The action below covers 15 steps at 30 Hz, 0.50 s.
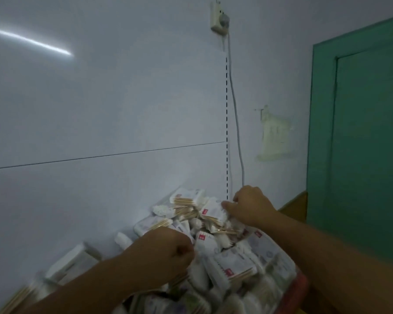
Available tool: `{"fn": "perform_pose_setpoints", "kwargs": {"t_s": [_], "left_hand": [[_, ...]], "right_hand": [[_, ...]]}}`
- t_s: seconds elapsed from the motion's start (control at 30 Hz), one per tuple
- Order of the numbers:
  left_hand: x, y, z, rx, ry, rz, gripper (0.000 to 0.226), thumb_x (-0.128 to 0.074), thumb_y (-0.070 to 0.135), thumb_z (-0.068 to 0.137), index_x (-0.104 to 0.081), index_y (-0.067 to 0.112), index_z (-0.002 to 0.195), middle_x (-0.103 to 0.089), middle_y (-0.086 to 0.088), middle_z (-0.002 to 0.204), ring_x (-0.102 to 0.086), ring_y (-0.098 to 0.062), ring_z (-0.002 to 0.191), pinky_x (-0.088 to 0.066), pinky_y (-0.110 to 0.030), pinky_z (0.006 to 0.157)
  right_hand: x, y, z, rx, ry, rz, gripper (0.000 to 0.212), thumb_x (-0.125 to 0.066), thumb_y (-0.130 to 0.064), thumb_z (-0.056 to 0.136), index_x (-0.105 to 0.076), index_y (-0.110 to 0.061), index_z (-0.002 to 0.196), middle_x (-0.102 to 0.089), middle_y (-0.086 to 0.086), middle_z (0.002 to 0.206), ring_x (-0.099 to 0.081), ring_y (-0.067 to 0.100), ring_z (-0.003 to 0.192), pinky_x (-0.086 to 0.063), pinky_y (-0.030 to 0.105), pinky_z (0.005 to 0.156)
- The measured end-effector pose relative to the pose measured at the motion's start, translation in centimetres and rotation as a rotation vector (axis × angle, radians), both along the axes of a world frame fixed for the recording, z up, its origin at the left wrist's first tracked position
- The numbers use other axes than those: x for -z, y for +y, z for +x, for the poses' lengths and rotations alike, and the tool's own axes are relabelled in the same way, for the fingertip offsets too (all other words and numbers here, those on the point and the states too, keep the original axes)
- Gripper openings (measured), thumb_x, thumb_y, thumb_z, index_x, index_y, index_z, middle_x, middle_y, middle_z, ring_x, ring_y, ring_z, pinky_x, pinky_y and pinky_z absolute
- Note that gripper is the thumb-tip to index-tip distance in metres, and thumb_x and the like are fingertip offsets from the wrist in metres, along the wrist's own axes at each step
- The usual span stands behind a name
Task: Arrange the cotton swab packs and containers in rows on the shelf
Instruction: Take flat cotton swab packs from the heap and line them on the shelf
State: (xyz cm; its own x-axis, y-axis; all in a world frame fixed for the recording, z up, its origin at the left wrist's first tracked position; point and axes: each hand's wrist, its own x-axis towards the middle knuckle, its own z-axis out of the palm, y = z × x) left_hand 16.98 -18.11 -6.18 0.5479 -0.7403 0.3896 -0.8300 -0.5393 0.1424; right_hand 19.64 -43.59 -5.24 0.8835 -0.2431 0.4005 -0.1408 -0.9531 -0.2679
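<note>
A heap of cotton swab packs (234,261), white wrappers with red labels and wooden sticks, fills the lower middle of the head view. My right hand (250,206) reaches into the back of the heap and pinches one white pack (213,210) at its edge. My left hand (163,252) sits lower, fingers curled into the pile; what it grips is hidden. Blurred round swab containers (73,264) stand at the lower left beside the heap.
A white back panel (100,109) with a slotted upright (227,132) rises behind the heap. A wall socket (219,18) and its cable (236,121) hang to the right. A green door (361,132) stands at far right. A red rim (297,288) edges the heap.
</note>
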Motion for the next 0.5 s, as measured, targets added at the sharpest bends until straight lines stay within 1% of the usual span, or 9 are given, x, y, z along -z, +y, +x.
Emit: {"fn": "perform_pose_setpoints", "kwargs": {"t_s": [0.03,0.1,0.17,0.23,0.3,0.37,0.4,0.43,0.5], "left_hand": [[-0.2,-0.1,-0.1,-0.040,-0.012,0.025,0.031,-0.051,0.041,0.090,-0.068,0.017,0.082,-0.066,0.005,0.077,-0.056,-0.007,0.075,-0.040,-0.019,0.066],[-1.2,0.1,-0.5,-0.112,-0.039,0.012,0.028,-0.049,0.048,0.086,-0.066,0.025,0.082,-0.062,0.018,0.068,-0.055,0.003,0.069,-0.037,-0.011,0.061],[-2.6,0.6,-0.9,-0.182,-0.003,-0.076,0.020,-0.053,0.045,0.085,-0.065,0.032,0.075,-0.060,0.027,0.063,-0.055,0.009,0.061,-0.037,-0.007,0.057],[-3.6,1.1,-1.1,-0.256,0.127,-0.263,0.030,-0.062,0.038,0.089,-0.067,0.030,0.061,-0.064,0.023,0.061,-0.058,0.003,0.053,-0.043,-0.011,0.053],[-4.1,0.9,-1.2,-0.293,0.433,-0.550,0.032,-0.067,0.044,0.082,-0.075,0.021,0.061,-0.071,0.007,0.064,-0.065,-0.005,0.054,-0.051,-0.020,0.051],[-4.2,-0.2,-1.0,-0.231,0.975,-0.792,0.047,-0.065,0.056,0.068,-0.079,0.012,0.079,-0.076,-0.007,0.086,-0.073,-0.018,0.076,-0.056,-0.030,0.059],[-4.1,-1.0,-0.9,-0.145,1.197,-0.901,0.051,-0.063,0.054,0.069,-0.078,0.011,0.091,-0.075,-0.010,0.099,-0.073,-0.023,0.088,-0.058,-0.034,0.065],[-4.0,-1.6,-0.5,-0.077,1.300,-1.024,0.049,-0.062,0.048,0.073,-0.076,0.011,0.102,-0.073,-0.012,0.108,-0.072,-0.027,0.094,-0.059,-0.037,0.069],[-4.3,-1.9,0.4,-0.041,1.290,-1.281,0.049,-0.063,0.026,0.075,-0.064,0.004,0.119,-0.070,-0.019,0.111,-0.072,-0.029,0.087,-0.061,-0.039,0.068]], "right_hand": [[-0.1,-0.2,0.6,-0.022,-0.020,-0.005,0.040,-0.053,-0.056,0.087,-0.054,-0.020,0.071,-0.050,0.003,0.081,-0.049,0.017,0.083,-0.036,0.027,0.071],[-0.5,-0.8,1.3,-0.098,-0.068,0.030,0.043,-0.063,-0.049,0.082,-0.044,-0.023,0.054,-0.046,-0.006,0.062,-0.043,0.010,0.062,-0.030,0.023,0.059],[-1.1,-1.7,1.3,-0.191,-0.076,0.136,0.039,-0.069,-0.041,0.080,-0.054,-0.017,0.054,-0.050,-0.007,0.058,-0.044,0.005,0.053,-0.032,0.021,0.053],[-2.3,-2.5,0.5,-0.298,-0.126,0.275,0.036,-0.072,-0.037,0.081,-0.064,-0.010,0.059,-0.053,-0.006,0.054,-0.044,0.001,0.045,-0.035,0.015,0.048],[-3.7,-1.9,-0.5,-0.422,-0.239,0.444,0.032,-0.071,-0.036,0.081,-0.068,-0.012,0.060,-0.054,-0.005,0.051,-0.043,0.000,0.041,-0.034,0.010,0.043],[-4.7,0.6,-0.9,-0.589,-0.329,0.565,0.027,-0.069,-0.039,0.082,-0.071,-0.021,0.062,-0.060,-0.002,0.056,-0.046,0.004,0.045,-0.037,0.012,0.044],[-4.8,2.2,-0.9,-0.689,-0.342,0.562,0.025,-0.068,-0.043,0.082,-0.072,-0.025,0.064,-0.064,-0.002,0.063,-0.050,0.005,0.049,-0.040,0.014,0.047],[-4.8,3.9,-0.6,-0.778,-0.336,0.503,0.025,-0.065,-0.047,0.082,-0.072,-0.028,0.067,-0.067,-0.004,0.070,-0.056,0.005,0.057,-0.044,0.016,0.053],[-4.7,5.9,0.8,-0.880,-0.294,0.335,0.030,-0.058,-0.055,0.084,-0.073,-0.028,0.082,-0.068,-0.011,0.088,-0.061,0.001,0.079,-0.050,0.022,0.072]]}}
